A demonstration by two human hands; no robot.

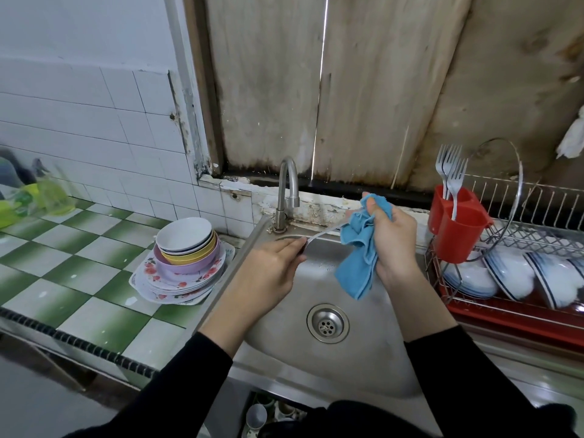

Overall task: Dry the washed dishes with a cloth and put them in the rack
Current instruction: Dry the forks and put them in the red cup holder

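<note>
Both my hands are over the sink [363,358], in front of the tap [289,191]. My left hand [271,273] has its fingers [290,248] curled round the dark end of a slim metal utensil [322,233]; whether it is a knife or something else I cannot tell. The utensil lies roughly level, and its far end runs into the blue cloth [360,257]. My right hand [393,241] clenches the bunched cloth around that end, thumb on top, and the loose part of the cloth hangs down toward the basin.

On the green-and-white tiled counter [63,263] to my left, just beside the sink, nested bowls [186,241] sit on a pile of flowered plates [177,286]. To my right stands the wire rack [521,203] on its red tray. Blue-rimmed dishes [512,273] lean on edge in it, and a red cutlery holder [458,235] hooked on its near end has three forks [450,172] standing tines up.
</note>
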